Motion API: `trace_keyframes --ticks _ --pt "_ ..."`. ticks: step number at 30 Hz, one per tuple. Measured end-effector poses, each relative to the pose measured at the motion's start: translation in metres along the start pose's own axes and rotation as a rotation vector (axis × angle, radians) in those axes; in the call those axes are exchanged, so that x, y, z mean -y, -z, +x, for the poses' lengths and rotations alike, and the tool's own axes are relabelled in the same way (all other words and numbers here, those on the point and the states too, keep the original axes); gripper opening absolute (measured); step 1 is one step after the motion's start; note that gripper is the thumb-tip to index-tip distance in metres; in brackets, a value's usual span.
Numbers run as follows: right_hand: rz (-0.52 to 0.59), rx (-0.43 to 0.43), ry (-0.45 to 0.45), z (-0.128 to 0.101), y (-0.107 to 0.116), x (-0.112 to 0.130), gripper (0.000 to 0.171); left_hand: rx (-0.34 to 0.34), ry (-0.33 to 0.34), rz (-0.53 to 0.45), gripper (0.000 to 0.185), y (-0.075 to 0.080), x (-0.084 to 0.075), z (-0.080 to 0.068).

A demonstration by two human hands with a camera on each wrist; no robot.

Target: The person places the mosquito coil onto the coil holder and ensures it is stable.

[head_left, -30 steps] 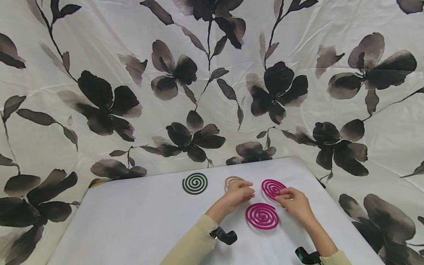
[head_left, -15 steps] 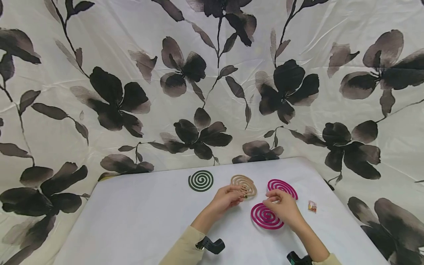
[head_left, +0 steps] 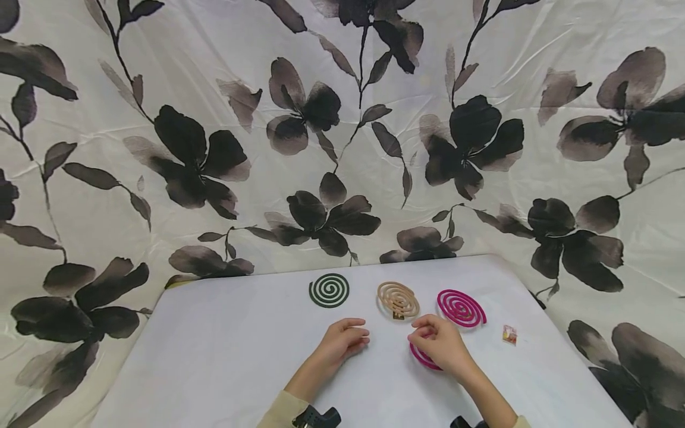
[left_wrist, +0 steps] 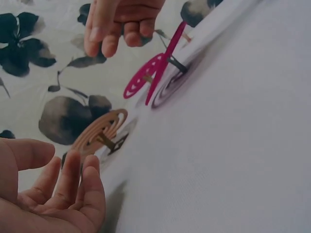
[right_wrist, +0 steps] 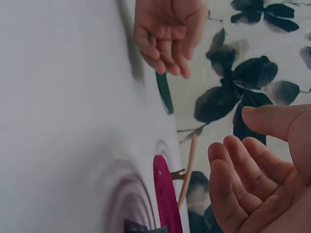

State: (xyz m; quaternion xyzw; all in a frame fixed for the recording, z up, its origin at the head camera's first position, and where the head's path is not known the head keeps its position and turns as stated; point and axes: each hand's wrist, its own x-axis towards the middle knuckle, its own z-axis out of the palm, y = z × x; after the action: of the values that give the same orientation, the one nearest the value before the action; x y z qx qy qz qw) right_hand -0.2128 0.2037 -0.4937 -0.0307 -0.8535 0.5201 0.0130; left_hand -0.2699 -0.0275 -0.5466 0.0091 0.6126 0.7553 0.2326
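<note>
My left hand [head_left: 340, 343], fingers loosely bent, hovers over the white table, holding nothing. Beyond it to the right is a tan mosquito coil [head_left: 398, 298], raised on a small metal stand [left_wrist: 116, 144]. My right hand [head_left: 440, 343] hangs above the near magenta mosquito coil [head_left: 423, 358] and hides much of it in the head view; its fingers are relaxed with nothing between them. The left wrist view shows that coil tilted on its own stand [left_wrist: 177, 64]. A second magenta coil [head_left: 461, 308] stands just past the right hand.
A dark green mosquito coil [head_left: 329, 290] sits near the table's back edge, left of the tan one. On the right lies a small red and yellow packet [head_left: 509, 334]. Floral cloth [head_left: 246, 178] hangs behind the white table [head_left: 225, 356].
My left hand has drawn back from the tan coil toward the near left. My right hand has left the far magenta coil and moved left over the near one. The packet has come into sight.
</note>
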Motion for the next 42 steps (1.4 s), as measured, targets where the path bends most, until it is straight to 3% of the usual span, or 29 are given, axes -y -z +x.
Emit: trace_keyframes --ticks 6,16,28,34,37,42 --pt "0.004 0.003 0.02 -0.002 -0.008 -0.001 0.02 0.007 -0.001 -0.031 0.046 0.016 0.005 -0.014" --pt "0.029 0.101 0.062 -0.002 -0.028 -0.002 0.029 0.004 0.032 -0.128 0.048 0.044 0.005 -0.039" --pt "0.072 0.201 0.112 0.0 -0.054 0.005 0.03 -0.03 0.037 -0.033 0.049 0.079 0.003 -0.064" --pt "0.089 0.245 0.145 0.002 -0.067 0.002 0.028 -0.012 0.012 -0.004 0.048 0.092 -0.003 -0.078" --pt "0.098 0.267 0.132 0.002 -0.072 -0.003 0.027 0.001 -0.019 0.057 0.046 0.092 -0.011 -0.083" --pt "0.143 0.268 0.122 0.003 -0.079 -0.005 0.026 -0.046 -0.175 0.377 0.038 0.088 -0.027 -0.079"
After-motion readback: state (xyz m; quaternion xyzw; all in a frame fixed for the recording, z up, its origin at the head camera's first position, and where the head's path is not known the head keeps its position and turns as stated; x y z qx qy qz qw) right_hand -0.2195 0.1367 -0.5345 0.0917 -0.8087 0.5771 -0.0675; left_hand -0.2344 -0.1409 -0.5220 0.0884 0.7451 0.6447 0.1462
